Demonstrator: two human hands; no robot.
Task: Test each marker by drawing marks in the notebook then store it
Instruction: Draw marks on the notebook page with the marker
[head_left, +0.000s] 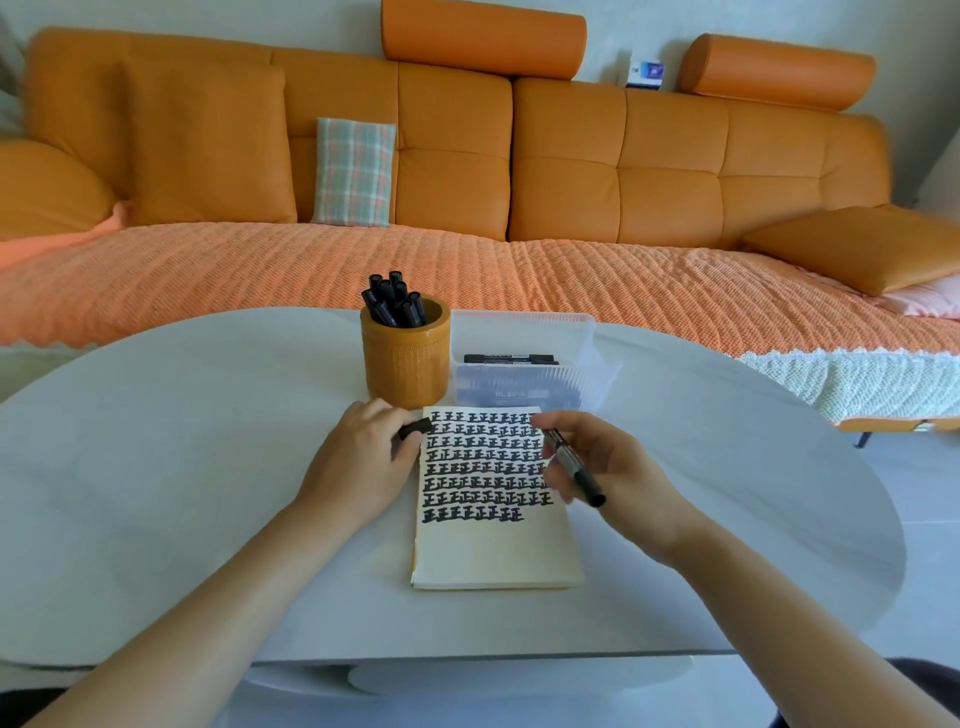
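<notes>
An open notebook (493, 545) lies on the white table (208, 493), its upper half filled with rows of black marks. My right hand (608, 467) holds a black marker (574, 465) above the page's right edge. My left hand (363, 457) rests at the notebook's top left corner and pinches a black cap (415, 428). Behind it stands an orange pen cup (405, 358) holding several black markers (395, 301). A clear plastic box (524, 364) beside the cup holds a few markers (509, 358) lying flat.
An orange sofa (467, 171) with a textured orange throw and a plaid cushion (356, 171) runs behind the table. The table's curved edge falls away at the right toward the pale floor (909, 519).
</notes>
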